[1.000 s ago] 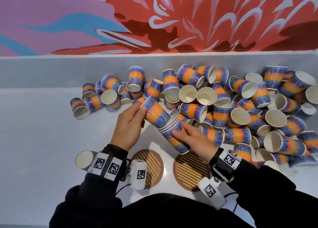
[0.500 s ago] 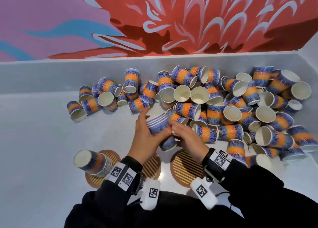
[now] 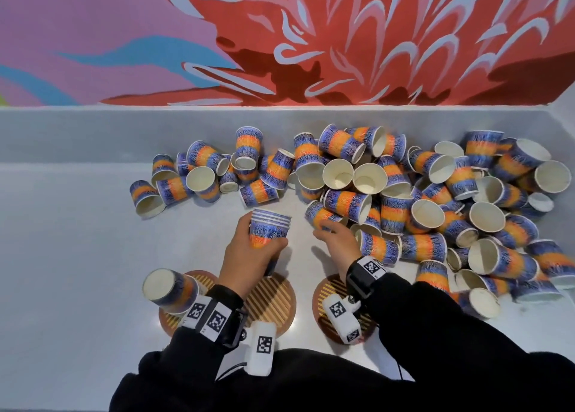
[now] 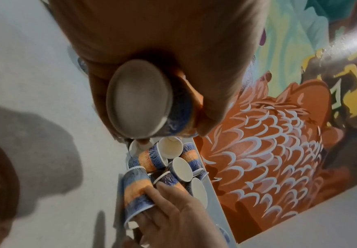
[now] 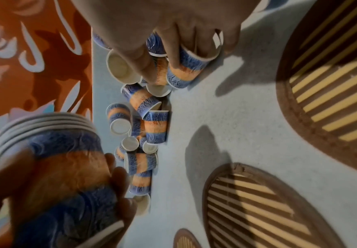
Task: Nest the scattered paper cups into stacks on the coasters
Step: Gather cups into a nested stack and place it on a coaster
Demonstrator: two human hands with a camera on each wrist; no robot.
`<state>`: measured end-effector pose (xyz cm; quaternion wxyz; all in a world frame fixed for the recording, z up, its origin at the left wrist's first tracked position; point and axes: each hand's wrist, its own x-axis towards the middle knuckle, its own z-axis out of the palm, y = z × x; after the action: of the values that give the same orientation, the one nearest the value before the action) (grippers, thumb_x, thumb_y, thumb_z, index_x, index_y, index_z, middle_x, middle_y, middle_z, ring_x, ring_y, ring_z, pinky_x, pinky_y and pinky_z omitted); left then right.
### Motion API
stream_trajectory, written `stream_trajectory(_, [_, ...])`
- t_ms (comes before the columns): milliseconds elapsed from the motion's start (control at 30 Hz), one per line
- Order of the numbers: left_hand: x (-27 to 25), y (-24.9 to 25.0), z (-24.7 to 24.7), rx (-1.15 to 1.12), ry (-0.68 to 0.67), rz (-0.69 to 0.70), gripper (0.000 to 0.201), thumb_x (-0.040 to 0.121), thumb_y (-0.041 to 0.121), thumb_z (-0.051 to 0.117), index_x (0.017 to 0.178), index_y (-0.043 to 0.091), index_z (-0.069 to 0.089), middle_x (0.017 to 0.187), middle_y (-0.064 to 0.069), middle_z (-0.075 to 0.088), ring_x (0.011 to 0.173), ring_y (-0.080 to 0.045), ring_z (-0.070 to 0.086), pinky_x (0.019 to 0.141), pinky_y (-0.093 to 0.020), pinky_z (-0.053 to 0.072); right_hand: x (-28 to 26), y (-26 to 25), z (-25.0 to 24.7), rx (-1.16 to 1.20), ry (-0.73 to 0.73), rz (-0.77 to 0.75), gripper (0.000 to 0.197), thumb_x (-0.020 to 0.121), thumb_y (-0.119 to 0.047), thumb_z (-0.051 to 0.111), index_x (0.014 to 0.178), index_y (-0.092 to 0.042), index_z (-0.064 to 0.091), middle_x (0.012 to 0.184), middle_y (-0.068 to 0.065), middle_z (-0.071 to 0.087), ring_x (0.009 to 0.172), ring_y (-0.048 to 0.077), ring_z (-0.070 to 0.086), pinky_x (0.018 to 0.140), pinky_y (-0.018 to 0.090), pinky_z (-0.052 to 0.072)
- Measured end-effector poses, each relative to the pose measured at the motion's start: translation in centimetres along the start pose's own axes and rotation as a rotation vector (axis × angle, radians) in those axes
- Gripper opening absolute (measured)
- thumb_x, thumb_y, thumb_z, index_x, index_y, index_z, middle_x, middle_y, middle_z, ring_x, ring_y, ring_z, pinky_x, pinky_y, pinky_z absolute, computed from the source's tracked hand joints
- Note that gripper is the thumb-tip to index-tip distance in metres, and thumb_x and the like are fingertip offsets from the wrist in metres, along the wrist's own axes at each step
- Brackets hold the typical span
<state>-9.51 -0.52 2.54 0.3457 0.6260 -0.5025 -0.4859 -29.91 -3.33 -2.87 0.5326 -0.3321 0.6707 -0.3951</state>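
My left hand grips a nested stack of blue-and-orange paper cups, upright, above the table behind the middle coaster. Its grey base fills the left wrist view. My right hand curls its fingers round a loose cup lying on its side at the near edge of the pile; the same cup shows under my fingers in the right wrist view. Another stack leans on the left coaster. My right wrist partly covers the right coaster.
Scattered cups lie across the back and right of the grey table, some on their sides, some mouth up. A low grey ledge and a painted red and pink wall stand behind them.
My right hand has let go of the stack and moved right onto a loose cup. The left hand now holds the stack alone, turned upright and shifted a little left.
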Motion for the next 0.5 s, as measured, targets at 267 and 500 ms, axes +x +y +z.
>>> stream_trajectory(267, [-0.4,-1.4,-1.2,0.456,-0.344,0.032,0.093,0.056,0.066,0.076,0.141,0.042,0.046,0.115,0.018,0.065,0.101,-0.004,0.063,0.094,-0.029,0.050,-2.8,-0.9,-2.2,-0.104,0.036,-0.349,0.031,0.095,0.002,0.060,0.100,-0.028,0.068,0.113,-0.005,0.068,0.106,0.007,0.063,0.092,0.031,0.051])
stream_trajectory(500, [-0.7,-1.2,-0.3,0.331,-0.332,0.121,0.076,0.079,0.035,0.088,0.142,0.041,0.047,0.119,0.018,0.066,0.102,0.003,0.065,0.081,-0.010,0.047,-5.7,-2.7,-3.0,-0.199,-0.225,-0.569,0.025,0.092,-0.015,0.052,0.113,-0.020,0.064,0.111,-0.010,0.064,0.107,0.003,0.060,0.091,0.022,0.050])
